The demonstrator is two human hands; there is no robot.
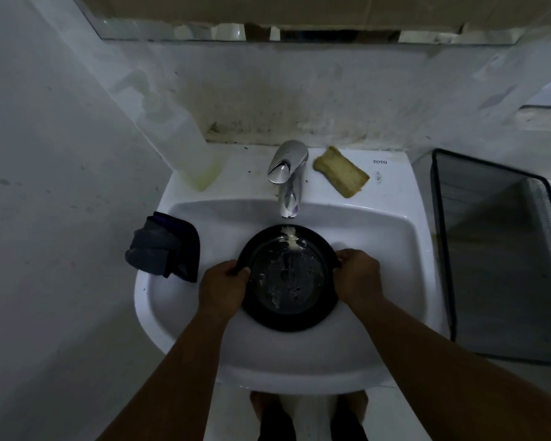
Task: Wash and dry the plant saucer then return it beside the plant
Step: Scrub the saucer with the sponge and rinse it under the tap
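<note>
A round black plant saucer (287,278) hangs over the bowl of the white sink (379,249), right under the chrome tap (287,179). Water falls from the spout onto the saucer's far rim, and pale suds and specks lie inside it. My left hand (224,288) grips the saucer's left rim and my right hand (358,276) grips its right rim. No plant is in view.
A yellow sponge (341,171) lies on the sink ledge right of the tap. A translucent bottle (185,148) stands at the ledge's left corner. A dark folded cloth (166,246) hangs over the sink's left rim. A black mesh bin (497,249) stands to the right.
</note>
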